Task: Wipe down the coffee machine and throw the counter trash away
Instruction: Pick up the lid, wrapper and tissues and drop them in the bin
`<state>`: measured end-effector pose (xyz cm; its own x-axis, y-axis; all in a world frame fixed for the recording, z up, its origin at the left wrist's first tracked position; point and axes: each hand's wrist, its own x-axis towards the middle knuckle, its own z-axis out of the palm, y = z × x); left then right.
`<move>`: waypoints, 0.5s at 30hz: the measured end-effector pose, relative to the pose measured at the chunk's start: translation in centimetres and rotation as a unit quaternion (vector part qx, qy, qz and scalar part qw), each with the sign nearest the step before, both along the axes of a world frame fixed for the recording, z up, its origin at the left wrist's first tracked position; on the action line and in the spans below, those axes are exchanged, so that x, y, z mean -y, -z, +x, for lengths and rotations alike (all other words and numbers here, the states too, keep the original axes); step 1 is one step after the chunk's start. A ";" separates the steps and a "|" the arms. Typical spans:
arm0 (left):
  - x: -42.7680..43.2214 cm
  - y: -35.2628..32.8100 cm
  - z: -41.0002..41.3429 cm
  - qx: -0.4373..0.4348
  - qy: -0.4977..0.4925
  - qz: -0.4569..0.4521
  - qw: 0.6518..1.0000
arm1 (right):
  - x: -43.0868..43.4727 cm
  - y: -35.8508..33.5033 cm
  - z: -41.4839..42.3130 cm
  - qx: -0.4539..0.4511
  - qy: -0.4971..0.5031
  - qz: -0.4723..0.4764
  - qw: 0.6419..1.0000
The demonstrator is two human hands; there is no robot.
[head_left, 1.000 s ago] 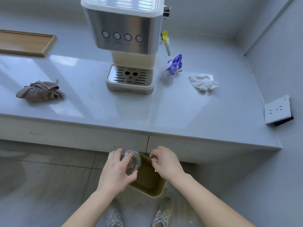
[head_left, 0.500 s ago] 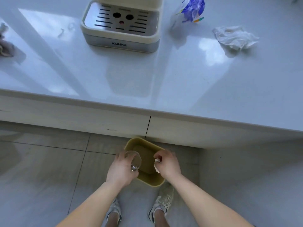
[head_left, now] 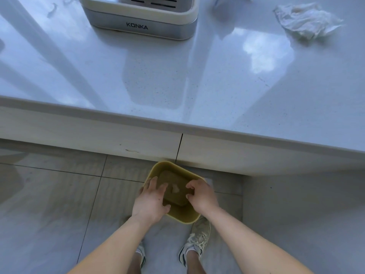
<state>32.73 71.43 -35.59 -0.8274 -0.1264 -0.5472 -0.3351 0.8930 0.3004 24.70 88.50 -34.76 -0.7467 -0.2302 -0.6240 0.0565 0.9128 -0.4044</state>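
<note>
A yellow bin (head_left: 183, 214) stands on the floor against the counter front, between my feet and the cabinet. My left hand (head_left: 151, 202) hovers over its left rim, fingers spread, holding nothing. Over the right rim, my right hand (head_left: 201, 196) has its fingers curled and apart, also holding nothing. Something pale and blurred (head_left: 174, 187) lies inside the bin. On the counter, the base of the coffee machine (head_left: 142, 18) shows at the top edge. A crumpled white tissue (head_left: 308, 20) lies at the top right.
The white counter (head_left: 197, 86) fills the upper half, its front edge running across mid-frame. Cabinet fronts (head_left: 98, 135) sit below it. Grey floor tiles (head_left: 49, 214) spread left of the bin. My shoes (head_left: 197, 240) stand just behind the bin.
The clear cup has left my left hand and the small white piece has left my right; both hands have opened over the bin. The camera has tilted further down and closer.
</note>
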 end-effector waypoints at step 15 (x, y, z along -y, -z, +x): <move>0.7 -2.6 -1.3 -0.026 0.043 -0.042 0.998 | 0.7 -1.8 -0.2 -0.051 -0.049 -0.008 0.997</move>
